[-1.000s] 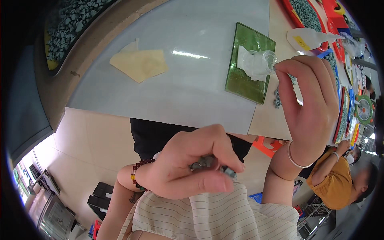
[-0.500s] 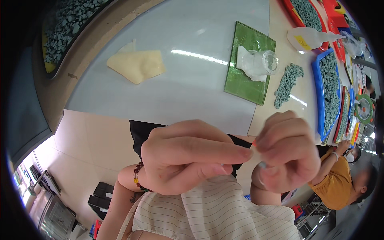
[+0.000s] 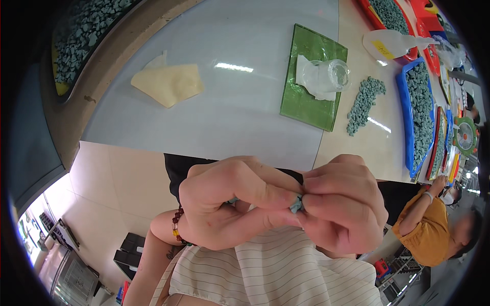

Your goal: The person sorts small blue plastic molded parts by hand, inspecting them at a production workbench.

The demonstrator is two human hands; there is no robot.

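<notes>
Above my lap, the fingertips of both hands meet at a small blue-green stone chip [image 3: 296, 205]. My left hand [image 3: 229, 204], with a beaded bracelet [image 3: 176, 224] at the wrist, pinches the chip between thumb and index finger. A bit more blue-green shows inside its curled fingers. From the other side my right hand [image 3: 347, 204] is closed, thumb and index finger pressed against the same chip. Its other fingers are curled, and what lies inside them is hidden.
A green glass plate [image 3: 311, 115] bears a small glass jar [image 3: 338, 75] on white paper. Beside it lie loose stone chips [image 3: 365, 104], a blue tray [image 3: 406, 109] of chips and a squeeze bottle [image 3: 380, 45]. A yellowish cloth [image 3: 171, 84] lies left. A person [image 3: 429, 229] sits at right.
My right hand has moved left and lower to meet my left fingertips. The stone chip now shows between them. The view has shifted slightly.
</notes>
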